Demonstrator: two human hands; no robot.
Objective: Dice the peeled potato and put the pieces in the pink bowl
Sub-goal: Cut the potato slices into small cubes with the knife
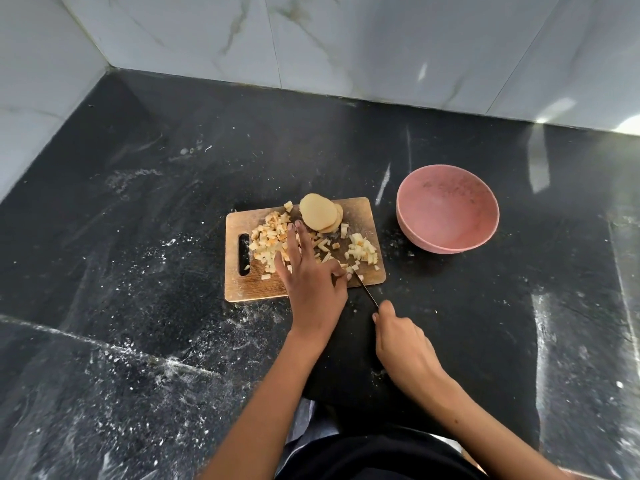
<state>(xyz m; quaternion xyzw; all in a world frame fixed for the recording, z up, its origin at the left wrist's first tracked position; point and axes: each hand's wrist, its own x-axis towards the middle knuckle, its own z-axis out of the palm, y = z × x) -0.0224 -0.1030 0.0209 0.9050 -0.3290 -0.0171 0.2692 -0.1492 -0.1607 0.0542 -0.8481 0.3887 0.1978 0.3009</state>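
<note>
Left hand (304,271) spread flat on diced pieces (270,242) on cutting board (242,285); right hand (401,341) grips knife (363,289); potato slices (320,214) at board's 12 o'clock; pink bowl (446,213) at 3 o'clock, no pieces inside; keep fingertips tucked clear of blade, then stack slices for even cuts.

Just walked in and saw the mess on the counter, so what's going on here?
A person is dicing a potato on a wooden cutting board. The right hand grips a knife, its tip on the board. The left hand rests, fingers spread, on the diced pieces. A stack of uncut potato slices lies at the board's far edge. The pink bowl beside the board holds no pieces yet.
</note>
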